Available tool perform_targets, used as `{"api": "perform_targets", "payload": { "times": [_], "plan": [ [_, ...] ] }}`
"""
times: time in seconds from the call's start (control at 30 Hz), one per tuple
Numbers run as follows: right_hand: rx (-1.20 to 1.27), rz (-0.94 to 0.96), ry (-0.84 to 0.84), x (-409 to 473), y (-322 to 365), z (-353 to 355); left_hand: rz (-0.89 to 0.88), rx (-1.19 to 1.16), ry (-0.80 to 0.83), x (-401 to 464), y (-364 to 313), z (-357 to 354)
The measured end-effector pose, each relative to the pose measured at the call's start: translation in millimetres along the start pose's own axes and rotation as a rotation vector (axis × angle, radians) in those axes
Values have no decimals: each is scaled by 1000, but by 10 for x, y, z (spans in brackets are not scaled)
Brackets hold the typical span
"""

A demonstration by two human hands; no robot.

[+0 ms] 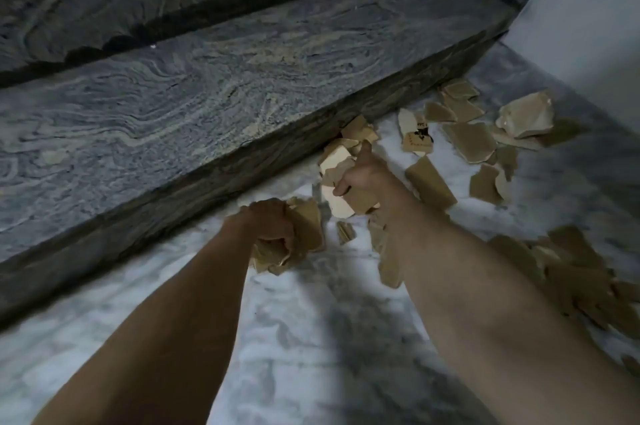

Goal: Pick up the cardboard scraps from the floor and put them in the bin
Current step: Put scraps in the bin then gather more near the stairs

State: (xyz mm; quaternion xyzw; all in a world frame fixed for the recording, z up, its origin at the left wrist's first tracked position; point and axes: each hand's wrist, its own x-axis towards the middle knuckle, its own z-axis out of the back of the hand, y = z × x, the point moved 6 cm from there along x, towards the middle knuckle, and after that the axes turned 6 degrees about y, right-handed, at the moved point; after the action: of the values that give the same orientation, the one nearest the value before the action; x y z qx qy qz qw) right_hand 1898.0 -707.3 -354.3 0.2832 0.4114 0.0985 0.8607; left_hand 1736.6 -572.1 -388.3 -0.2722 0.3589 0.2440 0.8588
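- The two bare forearms lie nearest the camera, reaching forward over the pale marble floor (311, 338) toward the foot of a dark stone step (207, 95).
- The left hand (270, 225) is closed in a fist, its fingers curled round a bunch of cardboard scraps (308, 227) that stick out to the right of and below the knuckles.
- The right hand (363, 178), a little farther off and close to the step, has its fingers clamped on a second handful of scraps (337, 161), some with a lighter face showing.
- More loose pieces (474, 140) lie scattered on the floor to the right, near the wall (588, 26), and another heap (571, 272) sits beside the right forearm.
- No bin is in view.
- The pieces look light, thin and fairly stiff, with torn edges; they should stack flat and bend rather than break.
- Judging by that, flat ones lying on smooth marble are best lifted at a raised edge or corner, then gathered into a pressed bundle so that none slip out.
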Motion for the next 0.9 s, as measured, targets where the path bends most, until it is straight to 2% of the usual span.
{"api": "perform_targets", "payload": {
  "times": [0.17, 0.33, 0.4, 0.57, 0.7, 0.8, 0.9],
  "plan": [
    [-243, -77, 24, 105, -46, -160, -27, -146, 34, -19, 86, -31],
    [-411, -23, -159, -6, -75, -136, -3, -734, 65, -95, 205, -29],
    [-407, 24, -158, 13, -81, -175, -23, -909, 42, -116, 244, -6],
    [-225, 95, 25, 95, 17, -73, -61, -1311, -67, -144, 253, 18],
    [-29, 89, 58, 136, 128, 416, 3, -1391, -148, -241, 189, -109],
    [-102, 87, 81, 186, 205, 483, 46, -1412, -253, -277, 124, -98],
    [-216, 87, 175, 267, 160, 120, 43, -1451, -318, -246, -1, -70]
  ]
}}
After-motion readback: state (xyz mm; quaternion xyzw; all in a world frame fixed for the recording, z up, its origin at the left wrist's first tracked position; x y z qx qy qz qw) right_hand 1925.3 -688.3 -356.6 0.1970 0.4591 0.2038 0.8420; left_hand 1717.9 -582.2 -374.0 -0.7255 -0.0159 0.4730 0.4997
